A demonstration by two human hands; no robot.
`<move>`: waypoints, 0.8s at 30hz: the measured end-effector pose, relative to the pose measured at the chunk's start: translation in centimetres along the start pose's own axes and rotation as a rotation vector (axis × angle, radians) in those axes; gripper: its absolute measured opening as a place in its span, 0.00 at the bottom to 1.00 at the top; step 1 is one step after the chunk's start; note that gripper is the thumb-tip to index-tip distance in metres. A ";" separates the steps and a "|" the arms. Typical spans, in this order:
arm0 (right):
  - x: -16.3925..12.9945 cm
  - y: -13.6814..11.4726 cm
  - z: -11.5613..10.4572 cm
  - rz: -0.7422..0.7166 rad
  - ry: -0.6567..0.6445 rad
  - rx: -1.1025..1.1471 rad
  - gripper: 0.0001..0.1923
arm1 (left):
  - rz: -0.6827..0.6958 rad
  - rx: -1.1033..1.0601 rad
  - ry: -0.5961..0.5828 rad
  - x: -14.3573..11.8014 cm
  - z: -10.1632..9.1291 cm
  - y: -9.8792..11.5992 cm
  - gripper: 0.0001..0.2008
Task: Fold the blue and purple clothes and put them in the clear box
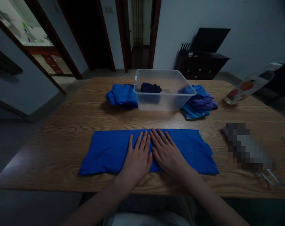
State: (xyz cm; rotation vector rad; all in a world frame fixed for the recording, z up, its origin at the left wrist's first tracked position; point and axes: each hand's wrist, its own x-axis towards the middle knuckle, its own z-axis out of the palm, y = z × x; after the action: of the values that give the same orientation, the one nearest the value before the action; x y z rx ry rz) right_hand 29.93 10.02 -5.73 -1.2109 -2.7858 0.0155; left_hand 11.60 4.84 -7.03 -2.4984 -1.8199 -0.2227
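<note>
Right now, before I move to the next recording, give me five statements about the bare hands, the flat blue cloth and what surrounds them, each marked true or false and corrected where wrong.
1. The bare left hand and bare right hand both rest on the flat blue cloth. True.
2. The clear rectangular plastic bin stands nearer the person than that cloth. False: it stands beyond it.
3. A dark cloth bundle lies inside the bin. True.
4. The blue-and-purple cloth heap is left of the bin. False: it is on the right.
5. The right hand is closed into a fist. False: its fingers are extended.
</note>
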 end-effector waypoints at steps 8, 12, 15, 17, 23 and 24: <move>-2.9 0.5 -0.1 0.072 -0.018 0.008 0.37 | 0.031 -0.062 0.055 -2.0 -0.7 -1.4 0.39; -4.0 0.5 0.2 0.099 -0.002 -0.002 0.40 | 0.018 -0.046 0.062 -2.5 -0.9 -1.6 0.39; -4.6 0.5 0.3 0.099 0.017 -0.007 0.40 | 0.026 -0.048 0.058 -2.7 -1.0 -1.8 0.38; -4.9 0.5 0.4 0.089 0.037 -0.012 0.41 | 0.026 -0.047 0.052 -2.8 -1.0 -1.8 0.35; -6.3 1.5 0.3 0.074 0.048 0.018 0.38 | -0.054 -0.016 0.000 -1.7 -1.6 -1.5 0.30; -6.8 1.9 0.3 0.087 0.053 0.022 0.38 | -0.077 -0.014 -0.007 -1.4 -1.8 -1.7 0.30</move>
State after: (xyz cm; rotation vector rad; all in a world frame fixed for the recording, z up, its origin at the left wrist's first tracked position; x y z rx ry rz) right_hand 35.89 6.43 -6.79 -1.3064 -2.6790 0.0207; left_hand 9.44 3.79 -5.58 -2.4434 -1.9263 -0.2300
